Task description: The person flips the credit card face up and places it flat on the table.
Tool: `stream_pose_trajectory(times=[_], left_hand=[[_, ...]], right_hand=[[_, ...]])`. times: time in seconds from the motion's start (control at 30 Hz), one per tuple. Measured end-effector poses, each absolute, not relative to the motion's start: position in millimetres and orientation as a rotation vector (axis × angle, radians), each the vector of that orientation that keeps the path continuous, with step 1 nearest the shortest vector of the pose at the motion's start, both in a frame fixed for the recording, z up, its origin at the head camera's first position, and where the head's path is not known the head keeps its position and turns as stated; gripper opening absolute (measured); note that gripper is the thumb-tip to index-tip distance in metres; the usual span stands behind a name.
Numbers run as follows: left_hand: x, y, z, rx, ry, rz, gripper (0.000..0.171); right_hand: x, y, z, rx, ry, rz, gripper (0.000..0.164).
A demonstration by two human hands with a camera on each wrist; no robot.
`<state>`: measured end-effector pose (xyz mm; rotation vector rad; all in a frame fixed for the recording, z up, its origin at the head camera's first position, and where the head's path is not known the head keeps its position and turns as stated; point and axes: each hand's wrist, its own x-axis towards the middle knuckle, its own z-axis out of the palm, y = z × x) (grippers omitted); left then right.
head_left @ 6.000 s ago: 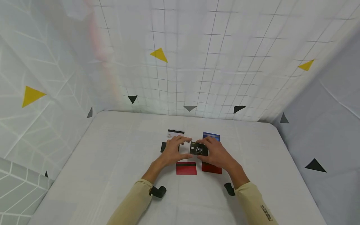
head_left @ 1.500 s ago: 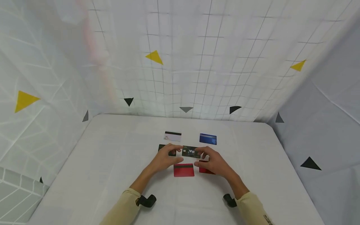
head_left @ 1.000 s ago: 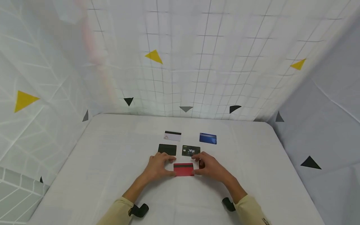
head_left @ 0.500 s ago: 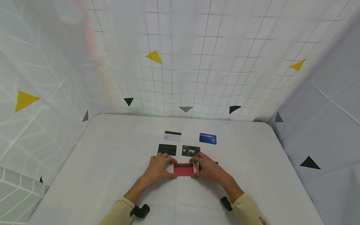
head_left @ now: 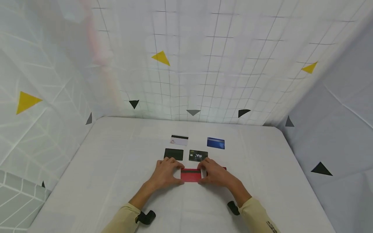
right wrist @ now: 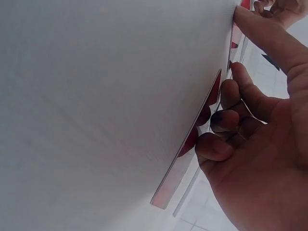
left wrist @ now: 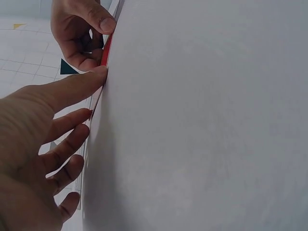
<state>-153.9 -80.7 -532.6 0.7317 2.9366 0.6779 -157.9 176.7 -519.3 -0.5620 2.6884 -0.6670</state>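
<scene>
A red card (head_left: 190, 175) with a dark stripe lies on the white table between both hands. My left hand (head_left: 166, 173) holds its left corners, thumb at the near one and index finger at the far one. Opposite, my right hand (head_left: 215, 174) holds the right corners in the same way. In the left wrist view, the left thumb (left wrist: 86, 85) meets the card's near edge. Under the right hand lies a second red card (right wrist: 166, 192), mostly hidden in the head view. Just beyond the hands are a black Vip card (head_left: 198, 155) and a plain black card (head_left: 174, 154).
Farther back lie a white card (head_left: 179, 140) with a black stripe and a blue card (head_left: 216, 143). The white-covered table (head_left: 122, 139) ends at a hanging sheet (head_left: 233, 48) with grid lines. Side sheets stand left and right.
Both hands have let go of the Vip card and come nearer to the person, onto the red card. Over the last half second they barely move.
</scene>
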Motion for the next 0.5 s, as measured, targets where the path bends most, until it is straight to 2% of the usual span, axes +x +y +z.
stream_pose_trajectory(times=[0.5], left_hand=[[-155.7,-80.0,-534.2,0.782,2.926,0.694,0.055]], right_hand=[[-157.0,178.0,-522.9,-0.543,2.683,-0.718,0.053]])
